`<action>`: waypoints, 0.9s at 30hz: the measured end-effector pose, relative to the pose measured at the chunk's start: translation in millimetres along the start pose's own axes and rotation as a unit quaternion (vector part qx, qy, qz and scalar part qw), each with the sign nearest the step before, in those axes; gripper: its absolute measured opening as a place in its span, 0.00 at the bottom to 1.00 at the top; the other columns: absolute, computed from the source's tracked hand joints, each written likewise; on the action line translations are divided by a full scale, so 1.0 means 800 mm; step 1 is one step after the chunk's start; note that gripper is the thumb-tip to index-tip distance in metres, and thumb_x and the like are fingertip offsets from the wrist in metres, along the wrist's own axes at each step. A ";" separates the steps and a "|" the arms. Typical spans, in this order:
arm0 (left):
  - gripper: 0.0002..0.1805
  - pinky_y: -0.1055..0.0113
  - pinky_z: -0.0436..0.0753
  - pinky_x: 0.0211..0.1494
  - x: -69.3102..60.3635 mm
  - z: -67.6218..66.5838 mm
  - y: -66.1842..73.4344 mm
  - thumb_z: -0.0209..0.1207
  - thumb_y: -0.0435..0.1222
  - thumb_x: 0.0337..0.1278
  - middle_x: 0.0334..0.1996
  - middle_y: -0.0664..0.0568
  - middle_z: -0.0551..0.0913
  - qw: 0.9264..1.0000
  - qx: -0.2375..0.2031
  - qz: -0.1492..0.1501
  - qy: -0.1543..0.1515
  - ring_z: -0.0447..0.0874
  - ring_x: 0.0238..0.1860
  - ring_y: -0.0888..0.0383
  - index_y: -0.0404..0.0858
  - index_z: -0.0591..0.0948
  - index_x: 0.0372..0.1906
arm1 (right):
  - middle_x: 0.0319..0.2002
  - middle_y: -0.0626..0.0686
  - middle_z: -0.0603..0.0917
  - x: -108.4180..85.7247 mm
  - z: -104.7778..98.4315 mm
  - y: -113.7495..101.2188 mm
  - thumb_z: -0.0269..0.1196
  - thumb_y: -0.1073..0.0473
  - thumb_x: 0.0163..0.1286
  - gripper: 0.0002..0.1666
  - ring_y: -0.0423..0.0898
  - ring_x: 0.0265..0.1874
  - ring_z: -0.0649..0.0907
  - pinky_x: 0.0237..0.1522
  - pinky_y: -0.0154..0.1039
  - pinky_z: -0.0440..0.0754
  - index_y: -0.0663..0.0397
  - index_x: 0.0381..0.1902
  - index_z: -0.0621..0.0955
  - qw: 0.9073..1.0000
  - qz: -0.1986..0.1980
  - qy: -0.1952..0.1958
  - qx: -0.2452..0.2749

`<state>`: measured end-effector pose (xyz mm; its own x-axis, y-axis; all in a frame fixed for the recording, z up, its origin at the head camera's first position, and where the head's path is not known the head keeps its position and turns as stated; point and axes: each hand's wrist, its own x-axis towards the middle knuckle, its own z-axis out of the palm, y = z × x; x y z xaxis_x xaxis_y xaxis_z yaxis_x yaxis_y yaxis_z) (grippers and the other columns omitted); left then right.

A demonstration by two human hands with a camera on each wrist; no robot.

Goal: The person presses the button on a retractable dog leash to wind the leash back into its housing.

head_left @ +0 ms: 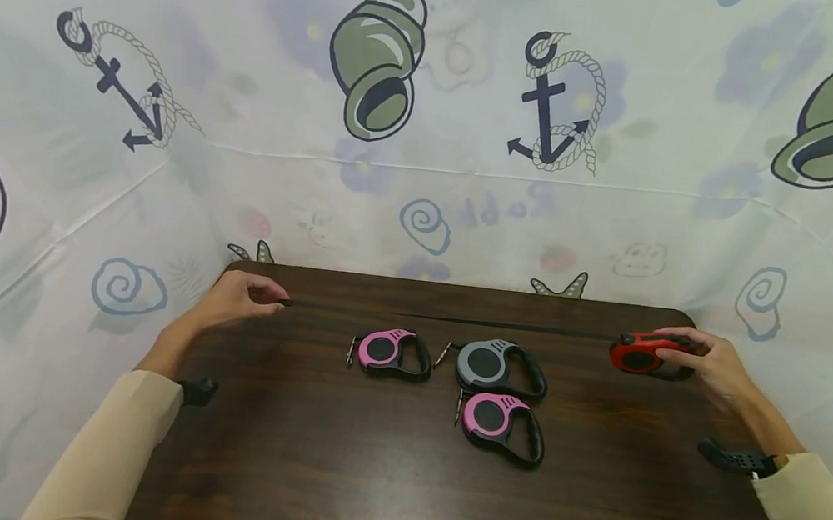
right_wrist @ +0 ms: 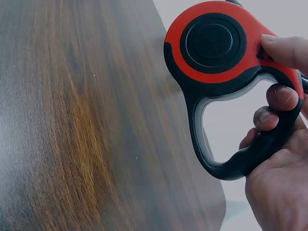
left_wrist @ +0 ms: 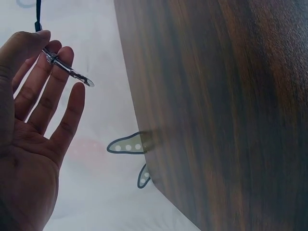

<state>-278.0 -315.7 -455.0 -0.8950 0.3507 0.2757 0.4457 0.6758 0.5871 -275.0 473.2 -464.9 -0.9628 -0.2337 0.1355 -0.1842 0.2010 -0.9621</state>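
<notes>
My right hand (head_left: 711, 364) grips the black handle of a red retractable dog leash (right_wrist: 214, 43), its thumb on the casing by the button. From that casing a dark cord (head_left: 486, 324) runs out across the far part of the table toward my left hand (head_left: 243, 300). In the left wrist view, thumb and fingertips pinch the cord's end, by a metal snap hook (left_wrist: 70, 71). Between the hands lie a pink retractable leash (head_left: 381, 349), a grey one (head_left: 483, 364) and, just in front of the grey, a second pink one (head_left: 488, 416).
The dark wooden table (head_left: 336, 470) has its far edge against a white cloth (head_left: 474, 132) printed with shells and anchors. The cloth also rises at both sides. Small metal clips hang off the left ends of the lying leashes.
</notes>
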 end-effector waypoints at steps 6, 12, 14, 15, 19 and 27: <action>0.08 0.75 0.83 0.38 0.002 0.002 0.009 0.75 0.28 0.58 0.37 0.48 0.93 1.000 -0.002 -0.005 -0.002 0.88 0.35 0.64 0.36 0.91 0.43 | 0.48 0.39 0.88 0.002 0.013 -0.007 0.68 0.71 0.73 0.19 0.37 0.40 0.85 0.40 0.32 0.84 0.60 0.60 0.85 1.000 -0.008 0.006 -0.028; 0.08 0.75 0.84 0.39 0.003 0.006 0.014 0.75 0.27 0.58 0.37 0.49 0.93 1.000 -0.005 -0.002 -0.001 0.89 0.35 0.65 0.36 0.91 0.42 | 0.48 0.39 0.87 0.004 0.020 -0.010 0.68 0.72 0.72 0.18 0.40 0.30 0.82 0.32 0.34 0.79 0.60 0.59 0.85 0.999 -0.015 0.008 -0.035; 0.08 0.75 0.83 0.39 0.002 0.007 0.016 0.75 0.28 0.58 0.37 0.49 0.93 1.000 -0.001 0.000 0.000 0.89 0.36 0.65 0.36 0.91 0.43 | 0.48 0.40 0.87 0.005 0.022 -0.009 0.67 0.72 0.72 0.18 0.40 0.31 0.82 0.33 0.32 0.80 0.61 0.59 0.85 0.999 -0.019 0.006 -0.032; 0.08 0.74 0.83 0.39 0.002 0.008 0.017 0.75 0.29 0.58 0.37 0.50 0.93 1.000 0.001 0.001 0.001 0.89 0.36 0.65 0.36 0.91 0.43 | 0.48 0.39 0.87 0.005 0.024 -0.010 0.68 0.72 0.72 0.18 0.40 0.31 0.82 0.33 0.32 0.79 0.61 0.59 0.85 0.999 -0.022 0.008 -0.037; 0.08 0.74 0.83 0.40 0.001 0.009 0.024 0.75 0.30 0.59 0.37 0.51 0.93 1.000 0.011 0.003 0.001 0.89 0.36 0.64 0.37 0.92 0.43 | 0.49 0.40 0.86 0.006 0.029 -0.011 0.67 0.72 0.73 0.19 0.37 0.39 0.84 0.40 0.30 0.83 0.62 0.60 0.84 0.999 -0.029 0.003 -0.036; 0.08 0.75 0.83 0.40 0.000 0.015 0.028 0.75 0.30 0.59 0.37 0.50 0.93 1.000 0.005 -0.004 0.004 0.89 0.36 0.63 0.37 0.91 0.43 | 0.48 0.39 0.88 0.008 0.045 -0.019 0.67 0.75 0.71 0.19 0.37 0.41 0.86 0.42 0.30 0.84 0.66 0.59 0.83 0.999 -0.041 -0.007 -0.035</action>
<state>-267.9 -292.5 -450.8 -0.8991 0.3393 0.2767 0.4377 0.6857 0.5816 -271.3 434.2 -457.8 -0.9413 -0.2650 0.2091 -0.2757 0.2462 -0.9292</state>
